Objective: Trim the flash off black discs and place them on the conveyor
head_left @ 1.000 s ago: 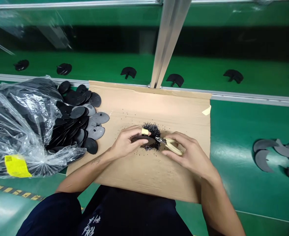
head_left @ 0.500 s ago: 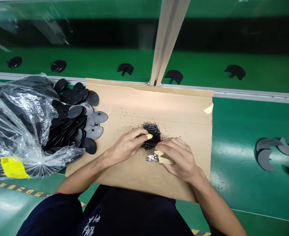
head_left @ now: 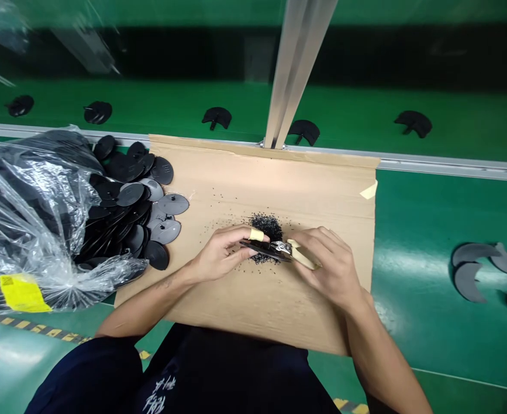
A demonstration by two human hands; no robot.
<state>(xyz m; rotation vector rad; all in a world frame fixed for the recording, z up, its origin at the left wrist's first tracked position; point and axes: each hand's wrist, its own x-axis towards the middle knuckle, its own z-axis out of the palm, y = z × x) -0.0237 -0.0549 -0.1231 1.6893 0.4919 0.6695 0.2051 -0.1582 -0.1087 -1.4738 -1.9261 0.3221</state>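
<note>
Over the middle of the cardboard sheet, my left hand [head_left: 225, 253] pinches a thin black plastic disc [head_left: 262, 249], which is seen nearly edge-on. Yellow tape wraps one of its fingers. My right hand [head_left: 329, 261] is closed round a pair of nippers [head_left: 299, 255] with pale yellow handles. The metal jaws lie at the right part of the disc; whether they bite on it I cannot tell. Beneath both hands is a heap of small black plastic bits [head_left: 267, 224], partly hidden by the disc.
A clear plastic bag [head_left: 33, 213] of black parts lies at the left, and a pile of black discs [head_left: 128, 215] spills from it onto the cardboard [head_left: 253, 305]. Grey crescent pieces [head_left: 469, 282] lie on the green surface at right. A metal post [head_left: 294, 75] rises behind.
The disc has turned to show its edge. The nippers have moved up and right, and their jaws now meet the disc instead of pointing left below it.
</note>
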